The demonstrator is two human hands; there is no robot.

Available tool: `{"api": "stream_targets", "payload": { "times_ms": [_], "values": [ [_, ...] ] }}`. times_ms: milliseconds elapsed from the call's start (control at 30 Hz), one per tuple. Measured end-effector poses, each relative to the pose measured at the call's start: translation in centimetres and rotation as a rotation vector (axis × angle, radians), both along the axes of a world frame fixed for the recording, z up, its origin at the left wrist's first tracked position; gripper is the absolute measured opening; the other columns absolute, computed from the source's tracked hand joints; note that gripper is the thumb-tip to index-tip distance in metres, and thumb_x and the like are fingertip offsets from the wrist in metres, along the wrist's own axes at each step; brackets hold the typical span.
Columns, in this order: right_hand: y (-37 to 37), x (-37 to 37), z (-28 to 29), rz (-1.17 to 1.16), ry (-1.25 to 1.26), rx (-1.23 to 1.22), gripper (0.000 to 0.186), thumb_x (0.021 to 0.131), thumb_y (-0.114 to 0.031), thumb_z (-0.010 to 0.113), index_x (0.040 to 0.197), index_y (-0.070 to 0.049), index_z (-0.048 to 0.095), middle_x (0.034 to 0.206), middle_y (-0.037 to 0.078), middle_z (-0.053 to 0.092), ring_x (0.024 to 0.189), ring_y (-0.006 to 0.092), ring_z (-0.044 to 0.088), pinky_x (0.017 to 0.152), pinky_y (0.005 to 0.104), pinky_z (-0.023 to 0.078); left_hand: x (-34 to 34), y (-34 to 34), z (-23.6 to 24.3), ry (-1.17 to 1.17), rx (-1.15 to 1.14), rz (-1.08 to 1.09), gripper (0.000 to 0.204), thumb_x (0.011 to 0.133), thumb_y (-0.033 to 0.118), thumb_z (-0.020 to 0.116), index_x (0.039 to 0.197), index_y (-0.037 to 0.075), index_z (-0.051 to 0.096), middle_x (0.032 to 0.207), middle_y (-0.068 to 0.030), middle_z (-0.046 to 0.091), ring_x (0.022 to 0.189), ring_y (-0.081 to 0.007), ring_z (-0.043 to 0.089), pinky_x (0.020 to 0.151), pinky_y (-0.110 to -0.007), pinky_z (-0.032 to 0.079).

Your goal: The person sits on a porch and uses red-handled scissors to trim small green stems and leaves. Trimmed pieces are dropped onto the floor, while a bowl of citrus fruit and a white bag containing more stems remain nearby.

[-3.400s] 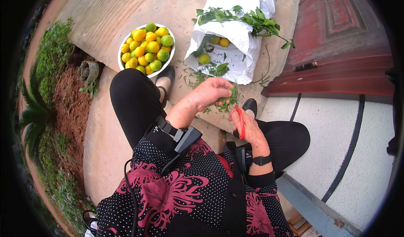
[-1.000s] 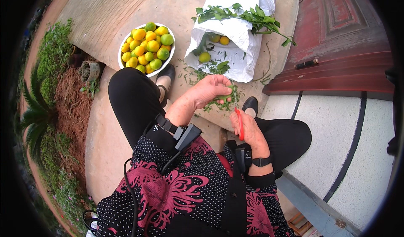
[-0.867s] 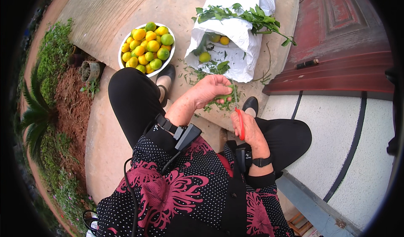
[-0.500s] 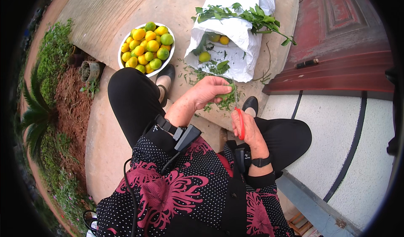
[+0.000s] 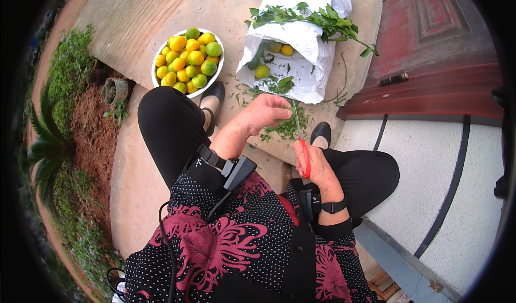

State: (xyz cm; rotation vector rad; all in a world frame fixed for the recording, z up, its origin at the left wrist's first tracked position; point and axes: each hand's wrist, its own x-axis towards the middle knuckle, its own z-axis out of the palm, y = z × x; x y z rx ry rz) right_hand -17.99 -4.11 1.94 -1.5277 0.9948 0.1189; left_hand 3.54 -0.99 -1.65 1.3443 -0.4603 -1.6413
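Between my knees, my left hand point(image 5: 266, 113) pinches a small green leaf, largely hidden by my fingers. My right hand point(image 5: 314, 163) grips red-handled scissors point(image 5: 306, 157), whose blades point up beside my left fingertips. Cut leaf bits point(image 5: 282, 128) lie scattered on the concrete below. Just beyond my hands, a white sack point(image 5: 328, 72) lies with its mouth toward me, a few citrus fruits point(image 5: 286, 50) and leaves inside. A leafy branch point(image 5: 330, 23) rests across its top. To its left stands a white bowl point(image 5: 154, 69) heaped with green and yellow citrus.
A red wooden door point(image 5: 419, 45) with a white, dark-striped surface point(image 5: 424, 179) below it is at my right. At the left, a weathered pot point(image 5: 115, 90), red soil point(image 5: 91, 152), a palm-like plant point(image 5: 43, 147) and low greenery border the concrete point(image 5: 134, 206).
My left hand has shifted slightly up, and less of the held green shows than earlier. My right hand still holds the scissors; the bowl and sack have stayed in place.
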Motion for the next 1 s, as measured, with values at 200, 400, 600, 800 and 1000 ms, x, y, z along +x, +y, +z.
{"api": "stream_targets", "payload": {
  "times_ms": [200,400,600,800,1000],
  "values": [
    [0.0,-0.6,-0.4,0.042,-0.014,0.029,0.052,0.101,-0.05,0.044,0.085,-0.002,0.055,0.064,0.003,0.054,0.051,0.0099,0.051,0.048,0.0249,0.041,1.0,0.0,0.2,0.003,-0.03,-0.102,0.01,0.084,0.015,0.074,0.093,0.011,0.07,0.078,0.0074,0.064,0.066,-0.0035,0.053,0.056,-0.02,0.041],
    [0.2,-1.1,-0.7,0.151,-0.031,-0.18,0.045,0.102,-0.046,0.044,0.095,-0.003,0.056,0.069,0.005,0.057,0.063,0.0143,0.056,0.06,0.0304,0.047,1.4,0.2,1.0,-0.003,-0.097,-0.166,0.011,0.083,0.012,0.073,0.093,0.008,0.07,0.078,0.0051,0.065,0.065,-0.004,0.055,0.055,-0.019,0.041],
    [0.1,-0.8,0.6,0.217,0.002,-0.298,0.043,0.096,-0.045,0.055,0.102,-0.003,0.05,0.091,0.021,0.063,0.09,0.0426,0.06,0.075,0.0457,0.047,1.9,0.6,1.7,-0.1,-0.178,-0.275,0.013,0.082,0.011,0.073,0.094,0.004,0.071,0.077,0.0034,0.065,0.066,-0.0051,0.054,0.06,-0.02,0.043],
    [0.1,-0.2,1.8,0.263,0.109,-0.419,0.047,0.095,-0.049,0.053,0.095,-0.002,0.053,0.09,0.024,0.064,0.088,0.0451,0.06,0.073,0.0491,0.047,1.9,0.6,1.5,-0.169,-0.159,-0.334,0.016,0.08,0.012,0.074,0.092,0.002,0.072,0.075,0.0019,0.065,0.066,-0.0061,0.055,0.06,-0.022,0.044],
    [0.0,-0.2,1.7,0.231,0.107,-0.391,0.049,0.095,-0.049,0.053,0.087,-0.001,0.054,0.082,0.025,0.063,0.083,0.046,0.06,0.071,0.0504,0.047,2.0,0.4,1.8,-0.175,-0.053,-0.277,0.018,0.077,0.015,0.078,0.09,0.003,0.073,0.074,0.0007,0.065,0.063,-0.0078,0.056,0.057,-0.023,0.047]
  ]
}}
